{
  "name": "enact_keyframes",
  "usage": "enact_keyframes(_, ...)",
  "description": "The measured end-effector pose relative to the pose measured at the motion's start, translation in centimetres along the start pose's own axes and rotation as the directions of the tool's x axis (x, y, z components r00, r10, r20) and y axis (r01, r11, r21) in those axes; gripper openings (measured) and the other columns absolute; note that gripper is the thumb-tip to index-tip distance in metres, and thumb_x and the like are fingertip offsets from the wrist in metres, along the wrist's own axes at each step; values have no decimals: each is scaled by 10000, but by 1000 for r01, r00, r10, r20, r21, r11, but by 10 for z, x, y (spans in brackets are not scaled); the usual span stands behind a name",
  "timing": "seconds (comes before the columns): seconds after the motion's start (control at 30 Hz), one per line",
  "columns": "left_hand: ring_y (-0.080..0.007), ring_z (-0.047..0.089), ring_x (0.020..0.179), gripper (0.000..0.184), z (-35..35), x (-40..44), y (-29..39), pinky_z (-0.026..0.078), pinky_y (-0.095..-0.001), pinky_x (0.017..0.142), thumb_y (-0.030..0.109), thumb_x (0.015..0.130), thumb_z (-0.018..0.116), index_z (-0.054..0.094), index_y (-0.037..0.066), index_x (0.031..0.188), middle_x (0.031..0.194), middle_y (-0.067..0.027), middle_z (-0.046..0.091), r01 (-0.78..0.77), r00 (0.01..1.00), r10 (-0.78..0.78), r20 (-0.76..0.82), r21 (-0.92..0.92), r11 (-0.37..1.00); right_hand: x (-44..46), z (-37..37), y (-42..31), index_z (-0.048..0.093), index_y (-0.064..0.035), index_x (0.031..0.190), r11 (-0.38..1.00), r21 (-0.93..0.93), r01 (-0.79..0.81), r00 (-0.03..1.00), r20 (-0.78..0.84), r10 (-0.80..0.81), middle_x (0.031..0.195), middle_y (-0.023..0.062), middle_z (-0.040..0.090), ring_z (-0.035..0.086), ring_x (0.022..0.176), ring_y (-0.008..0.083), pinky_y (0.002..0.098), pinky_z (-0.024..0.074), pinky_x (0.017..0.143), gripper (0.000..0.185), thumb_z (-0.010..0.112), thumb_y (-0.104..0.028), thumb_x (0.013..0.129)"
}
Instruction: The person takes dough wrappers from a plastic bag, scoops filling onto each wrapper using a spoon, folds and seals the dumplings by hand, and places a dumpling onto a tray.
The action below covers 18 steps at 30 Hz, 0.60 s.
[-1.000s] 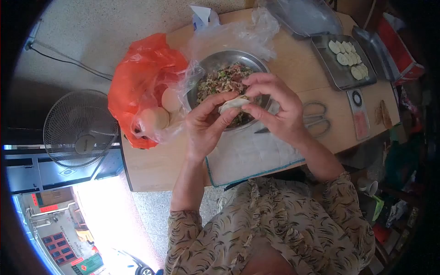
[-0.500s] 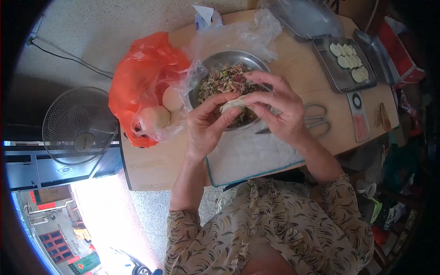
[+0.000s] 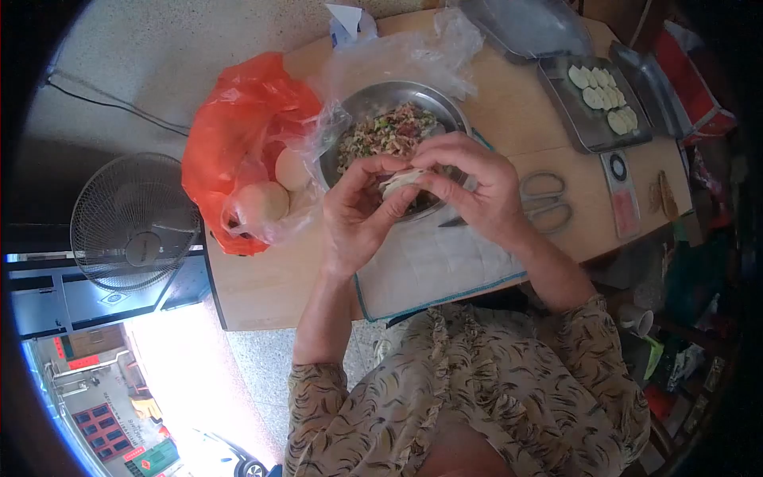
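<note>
A pale dumpling [image 3: 400, 184] is pinched between both hands above the near side of a metal bowl. My left hand [image 3: 354, 219] grips its left end between thumb and forefinger. At the right end, my right hand [image 3: 481, 191] presses the dough edge with thumb and fingertips. Chopped filling [image 3: 383, 133] with green bits lies in the bowl [image 3: 433, 94], partly hidden by the hands. Left of the bowl, round stacks of pale wrappers [image 3: 265, 202] sit in a clear plastic bag. A white cloth [image 3: 437, 266] with a green edge lies below the hands.
Scissors [image 3: 548, 216] lie right of my right hand. Further right are a small scale [image 3: 619, 191] and a metal tray [image 3: 568, 119] holding several dumplings [image 3: 604, 97]. A red plastic bag [image 3: 238, 119] stands at the left, near a fan [image 3: 139, 222].
My right hand's fingers have curled in closer to the dumpling; the forefinger and others were more raised and spread before. The view has shifted slightly.
</note>
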<state>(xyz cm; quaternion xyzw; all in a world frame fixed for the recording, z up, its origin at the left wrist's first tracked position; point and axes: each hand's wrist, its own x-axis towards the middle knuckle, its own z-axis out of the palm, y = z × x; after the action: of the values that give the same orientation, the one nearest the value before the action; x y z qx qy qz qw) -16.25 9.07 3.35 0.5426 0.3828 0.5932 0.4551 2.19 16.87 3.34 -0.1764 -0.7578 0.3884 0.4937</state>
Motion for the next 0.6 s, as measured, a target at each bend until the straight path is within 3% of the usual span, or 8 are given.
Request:
enact_keyframes(0.1, -170, 592, 1158, 441, 4, -1, -1, 494, -299, 974, -35, 902, 705, 556, -30, 1317, 1249, -101, 625, 18, 999, -20, -42, -36, 999, -2, 0, -1, 685, 3, 1040, 998, -59, -5, 1000, 1, 5, 1043, 121, 684, 671, 979, 256, 341, 544, 842, 212, 754, -20, 841)
enact_keyframes(0.2, -172, 618, 1110, 425, 5, 1, -2, 510, -302, 964, -50, 933, 659, 528, -51, 1337, 1214, -111, 617, -45, 999, 46, -5, 63, 997, -3, 2, 0, 673, 5, 1058, 985, -146, 90, 996, -13, -93, 1038, 121, 690, 672, 951, 260, 344, 543, 811, 252, 769, -39, 830)
enact_keyframes(0.27, -174, 619, 1112, 397, 8, 0, 5, 516, -303, 952, -15, 952, 649, 540, -46, 1333, 1212, -108, 618, 25, 999, -26, -47, -13, 1000, 4, 7, -12, 660, 1, 1069, 984, -156, 81, 989, -112, -99, 1013, 96, 686, 669, 916, 224, 326, 539, 787, 276, 779, -45, 825)
enact_keyframes(0.33, -174, 621, 1107, 365, 6, 0, 9, 520, -300, 940, 15, 970, 637, 556, -39, 1321, 1215, -101, 615, 87, 992, -94, -79, -85, 993, 4, 10, -17, 645, -3, 1078, 996, -90, -5, 986, -168, -10, 995, 72, 677, 662, 895, 181, 304, 533, 773, 291, 785, -48, 827)
enact_keyframes(0.4, -172, 624, 1096, 328, 0, -2, 5, 524, -292, 926, 41, 985, 623, 578, -30, 1302, 1223, -91, 608, 150, 981, -166, -97, -155, 976, -5, 7, -10, 630, -6, 1085, 983, 49, -177, 969, -164, 182, 985, 49, 661, 649, 890, 132, 278, 525, 771, 296, 788, -49, 838)
enact_keyframes(0.6, -142, 592, 1098, 301, 4, -1, -4, 511, -273, 922, 26, 985, 612, 603, -5, 1284, 1251, -78, 580, 54, 993, -68, -92, -144, 988, -7, 8, -10, 608, 8, 1067, 856, 408, -319, 929, -41, 367, 1011, 38, 636, 622, 930, 81, 237, 515, 789, 244, 762, -41, 883)
